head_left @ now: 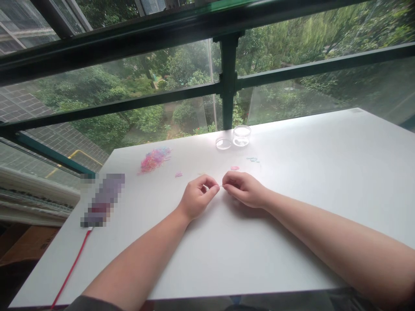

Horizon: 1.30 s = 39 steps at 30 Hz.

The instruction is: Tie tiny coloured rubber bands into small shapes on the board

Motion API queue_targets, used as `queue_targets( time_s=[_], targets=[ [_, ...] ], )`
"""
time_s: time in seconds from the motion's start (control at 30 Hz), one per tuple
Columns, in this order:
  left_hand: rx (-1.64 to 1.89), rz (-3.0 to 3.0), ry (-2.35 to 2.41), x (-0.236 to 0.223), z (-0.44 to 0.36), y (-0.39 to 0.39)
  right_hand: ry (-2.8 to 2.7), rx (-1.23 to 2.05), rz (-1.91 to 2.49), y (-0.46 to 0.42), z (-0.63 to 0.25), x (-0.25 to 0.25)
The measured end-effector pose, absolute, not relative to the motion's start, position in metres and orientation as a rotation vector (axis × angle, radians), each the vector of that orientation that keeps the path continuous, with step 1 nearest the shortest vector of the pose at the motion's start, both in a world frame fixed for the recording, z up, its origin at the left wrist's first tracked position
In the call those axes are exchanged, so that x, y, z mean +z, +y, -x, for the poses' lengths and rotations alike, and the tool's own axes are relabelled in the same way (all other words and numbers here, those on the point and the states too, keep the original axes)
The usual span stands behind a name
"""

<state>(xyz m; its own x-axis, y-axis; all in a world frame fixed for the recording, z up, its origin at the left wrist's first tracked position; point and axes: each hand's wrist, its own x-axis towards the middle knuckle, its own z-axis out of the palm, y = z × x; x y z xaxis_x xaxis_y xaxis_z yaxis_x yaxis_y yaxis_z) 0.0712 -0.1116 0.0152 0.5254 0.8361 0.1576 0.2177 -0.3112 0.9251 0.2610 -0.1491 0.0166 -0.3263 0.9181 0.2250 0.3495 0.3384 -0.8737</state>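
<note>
My left hand (198, 196) and my right hand (244, 188) meet over the middle of the white table (201, 255), fingertips pinched and a small gap apart. A thin pale strand (221, 186), perhaps a small rubber band, spans that gap, held at both ends. Most of it is hidden by the fingers. Just beyond my right hand lie a few pink bands (234, 168) and several blue-green bands (253, 160). A little purple-pink bunch (178, 175) rests beyond my left hand. Farther left is a heap of thin multicoloured bands (154, 160).
Near the table's far edge stand a clear round jar (241, 135) and, beside it, a shallow clear lid (223, 144). A blurred-out dark device (105, 198) lies at the left with a red cable (73, 265) running off the front. Window frames (228, 82) border the back.
</note>
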Motion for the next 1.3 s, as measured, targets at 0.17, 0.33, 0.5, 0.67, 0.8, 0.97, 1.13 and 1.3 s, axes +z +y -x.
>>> queue_targets(
  time_s=[0.17, 0.33, 0.5, 0.67, 0.8, 0.97, 1.13, 1.3],
  targets=[
    [0.903, -1.651, 0.855, 0.015, -0.067, -0.102, -1.678, 1.021, 1.102, -0.147, -0.263, 0.017],
    [0.877, -1.658, 0.857, 0.014, -0.064, -0.098, -1.595, 1.131, 1.096, -0.146, -0.263, 0.015],
    [0.779, -1.83, 0.885, 0.015, -0.067, -0.107, -1.774, 1.012, 1.104, -0.146, -0.261, 0.014],
    [0.763, -1.892, 0.908, 0.018, -0.068, -0.109, -1.822, 0.961, 1.173, -0.146, -0.26, 0.014],
    [0.744, -1.906, 0.918, 0.019, -0.068, -0.109, -1.793, 1.0, 1.177, -0.147, -0.26, 0.015],
    [0.728, -1.924, 0.917, 0.019, -0.067, -0.109, -1.771, 1.043, 1.188, -0.148, -0.26, 0.017],
    [0.731, -1.927, 0.916, 0.019, -0.067, -0.109, -1.759, 1.055, 1.188, -0.148, -0.26, 0.017],
    [0.733, -1.928, 0.931, 0.02, -0.068, -0.11, -1.757, 1.054, 1.198, -0.148, -0.26, 0.017]
  ],
)
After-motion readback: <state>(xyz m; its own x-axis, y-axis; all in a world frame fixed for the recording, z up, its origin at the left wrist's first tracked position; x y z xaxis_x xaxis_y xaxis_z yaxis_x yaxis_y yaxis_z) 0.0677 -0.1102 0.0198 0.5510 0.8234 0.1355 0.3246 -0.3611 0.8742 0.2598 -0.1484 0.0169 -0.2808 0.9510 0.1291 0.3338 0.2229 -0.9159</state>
